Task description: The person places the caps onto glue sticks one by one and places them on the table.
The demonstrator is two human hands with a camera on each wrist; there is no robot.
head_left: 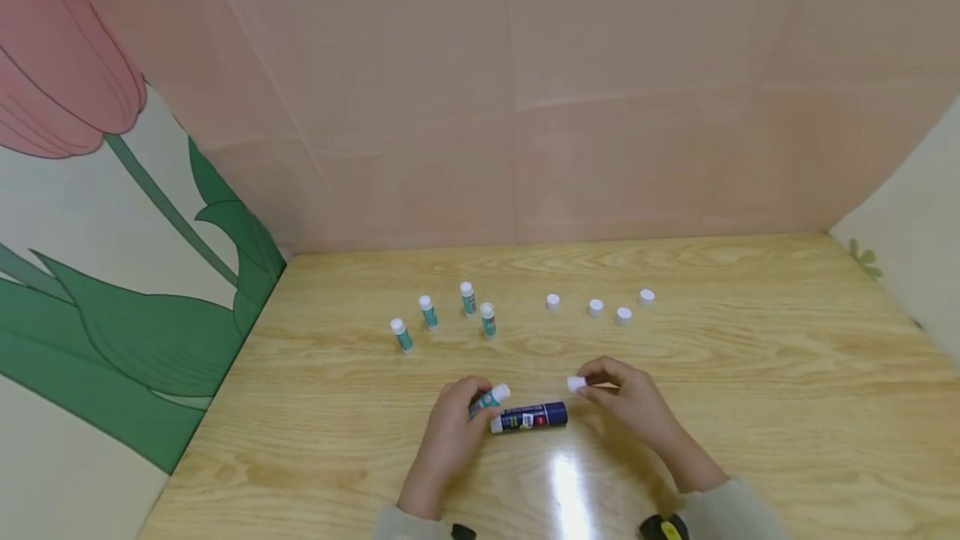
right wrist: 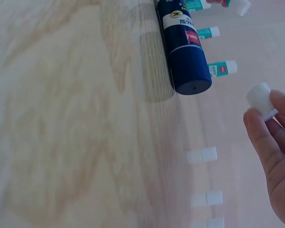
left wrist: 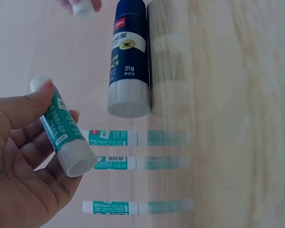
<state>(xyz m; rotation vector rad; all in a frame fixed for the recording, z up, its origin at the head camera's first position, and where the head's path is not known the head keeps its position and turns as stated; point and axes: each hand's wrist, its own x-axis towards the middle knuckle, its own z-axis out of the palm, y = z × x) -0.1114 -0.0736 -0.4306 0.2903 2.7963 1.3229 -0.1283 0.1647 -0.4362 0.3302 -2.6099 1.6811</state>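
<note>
We see both hands occupied above the tabletop (head_left: 750, 373). The left hand (head_left: 450, 430) grips a green stick (head_left: 487, 400), thumb on one side and fingers curled behind; it is held at a slant, its white top angled toward the right hand (head_left: 637, 407). That hand pinches a white cap (head_left: 576, 383) narrowly between thumb and fingertips, well apart from the stick. The navy stick (head_left: 529, 417) lies on its side between them, just beside the left thumb. Beyond stand four upright sticks (head_left: 468, 300), and to their right sit four loose caps (head_left: 596, 307).

We judge the green stick light and stiff, with a smooth round barrel that could roll or twist in loose fingers, so we would hold it round the labelled middle, leaving the white top free. The cap looks light, hard and easy to drop; we would pinch its side wall and keep fingertips off its rim. Whether the green stick's top is itself a cap, we cannot tell
</note>
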